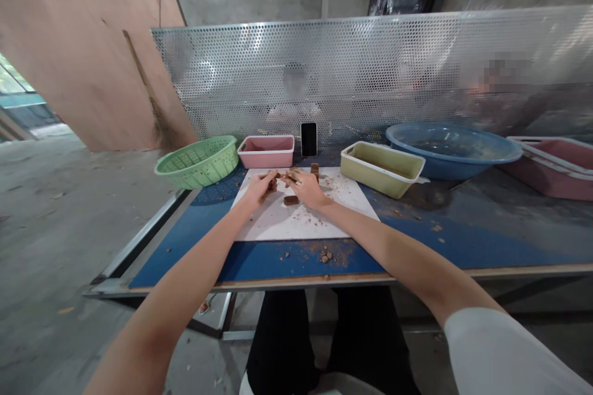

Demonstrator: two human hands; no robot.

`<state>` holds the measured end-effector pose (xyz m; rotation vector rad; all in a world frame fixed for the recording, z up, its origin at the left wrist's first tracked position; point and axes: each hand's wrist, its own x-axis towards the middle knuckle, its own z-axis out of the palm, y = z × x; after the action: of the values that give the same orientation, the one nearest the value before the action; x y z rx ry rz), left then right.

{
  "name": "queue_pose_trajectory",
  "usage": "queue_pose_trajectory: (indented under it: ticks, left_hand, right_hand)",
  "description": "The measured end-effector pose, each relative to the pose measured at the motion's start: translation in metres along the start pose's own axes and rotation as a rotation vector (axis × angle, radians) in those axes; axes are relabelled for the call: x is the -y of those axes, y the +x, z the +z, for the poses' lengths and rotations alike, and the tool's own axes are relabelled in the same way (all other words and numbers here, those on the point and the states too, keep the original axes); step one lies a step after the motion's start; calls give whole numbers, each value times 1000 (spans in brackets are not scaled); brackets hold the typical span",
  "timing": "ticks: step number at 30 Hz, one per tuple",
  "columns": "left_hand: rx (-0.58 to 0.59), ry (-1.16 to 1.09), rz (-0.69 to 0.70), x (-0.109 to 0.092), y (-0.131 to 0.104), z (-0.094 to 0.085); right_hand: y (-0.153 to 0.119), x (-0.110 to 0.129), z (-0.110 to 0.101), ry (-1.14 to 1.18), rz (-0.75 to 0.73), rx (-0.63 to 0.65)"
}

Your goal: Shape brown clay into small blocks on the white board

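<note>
White sleeve: nearest, cut off.
Brown lump: over the white board, mostly hidden.
Left hand: fingers curled round the lump.
Right hand: fingers bent close; grip, I can't tell.
Rear block: partly behind right hand.

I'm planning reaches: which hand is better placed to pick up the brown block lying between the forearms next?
Probably the right hand: its edge is close beside the brown block. The left hand is farther off and seems to have brown material at its fingers.
</note>
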<state>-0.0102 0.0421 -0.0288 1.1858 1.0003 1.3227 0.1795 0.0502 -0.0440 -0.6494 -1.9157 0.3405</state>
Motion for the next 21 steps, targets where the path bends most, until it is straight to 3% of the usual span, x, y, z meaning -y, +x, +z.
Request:
queue_pose_trajectory:
  ticks: [7, 21]
  left_hand:
    - [-2, 3, -6, -2, 0, 1]
    - [-1, 16, -29, 0, 0, -1]
  right_hand:
    - [2, 5, -4, 39, 65, -25]
    - [0, 21, -12, -19, 106, 102]
